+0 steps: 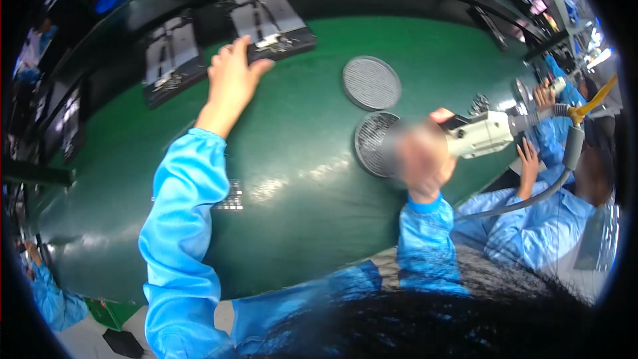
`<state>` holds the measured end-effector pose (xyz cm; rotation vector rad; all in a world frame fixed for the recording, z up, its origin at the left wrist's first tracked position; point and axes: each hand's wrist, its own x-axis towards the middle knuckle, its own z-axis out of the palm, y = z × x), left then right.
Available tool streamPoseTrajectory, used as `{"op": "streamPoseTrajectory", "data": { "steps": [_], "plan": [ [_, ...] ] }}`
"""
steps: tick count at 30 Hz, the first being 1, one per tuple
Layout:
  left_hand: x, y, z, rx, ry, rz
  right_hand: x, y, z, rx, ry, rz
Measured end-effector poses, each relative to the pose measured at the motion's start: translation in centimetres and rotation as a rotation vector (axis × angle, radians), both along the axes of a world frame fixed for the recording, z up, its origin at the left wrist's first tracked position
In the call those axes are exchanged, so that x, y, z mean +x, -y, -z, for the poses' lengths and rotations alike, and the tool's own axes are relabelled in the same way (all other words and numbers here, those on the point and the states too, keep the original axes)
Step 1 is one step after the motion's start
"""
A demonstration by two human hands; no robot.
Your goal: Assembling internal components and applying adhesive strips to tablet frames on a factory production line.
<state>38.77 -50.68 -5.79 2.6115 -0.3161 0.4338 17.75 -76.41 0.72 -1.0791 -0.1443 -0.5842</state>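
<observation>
evidently, a bump from the blurred right hand, its grip impossible to tell, could shift the round ridged dish at its edge, or the bent grey cable could tug the pale, blocky power driver beside it. left hand spread, thumb apart, at the near corner of a flat black case with smooth grey panels; glossy green table.

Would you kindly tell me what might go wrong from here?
The right hand, holding the cream tool, overlaps the dark round tray in view, so it might knock it. A grey cable crosses a co-worker's blue clothing in view and could snag. The left hand, at the near edge of the black unit, might nudge it.
</observation>
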Motion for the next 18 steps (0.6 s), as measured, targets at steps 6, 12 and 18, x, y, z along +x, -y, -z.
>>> {"op": "streamPoseTrajectory", "data": {
  "steps": [6, 12, 18],
  "plan": [
    [0.9, 1.4, 0.3, -0.523, 0.017, 0.047, 0.8, 1.2, 1.8, -0.136, -0.053, 0.124],
    [2.6, 0.6, 0.4, -1.427, -0.649, 0.083, 1.1, 1.3, 1.8, -0.120, -0.115, 0.079],
    [-7.1, 1.3, -3.7, -1.437, -0.712, 0.201, 0.9, 2.6, 2.5, -0.167, -0.159, 0.089]
  ]
}}
